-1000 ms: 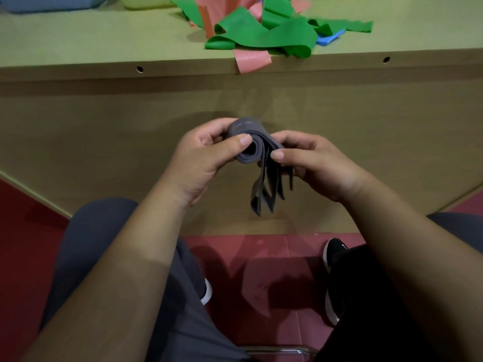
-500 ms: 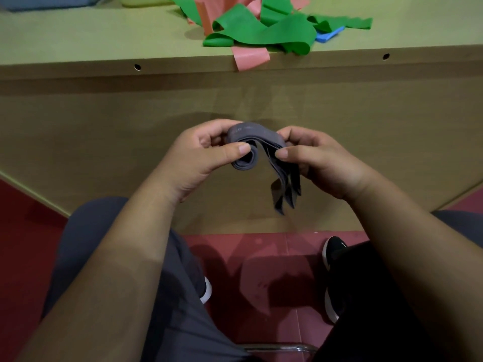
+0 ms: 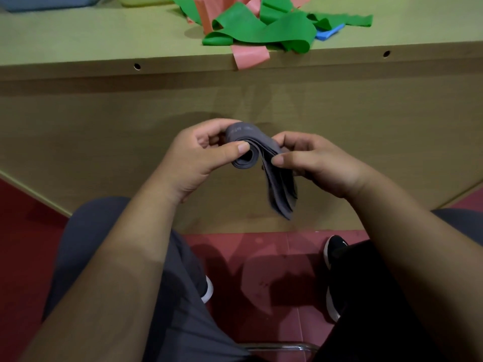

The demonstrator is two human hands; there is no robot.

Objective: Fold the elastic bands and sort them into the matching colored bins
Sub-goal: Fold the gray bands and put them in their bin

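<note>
Grey band (image 3: pixel 264 147), green bands (image 3: pixel 261 30) on table (image 3: pixel 78 40)

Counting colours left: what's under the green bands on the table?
Pink bands and a blue band poke out from under the green bands; one pink end overhangs the table edge. Anything else is covered.

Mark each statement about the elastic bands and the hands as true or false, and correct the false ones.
1. The left hand and the right hand both hold the grey band. True.
2. A pink band hangs over the edge of the table. True.
3. The grey band lies flat on the table. False: it is held up in front of the table, partly rolled.
4. The pile on the table is all pink. False: green bands and a blue band lie in it too.
</note>
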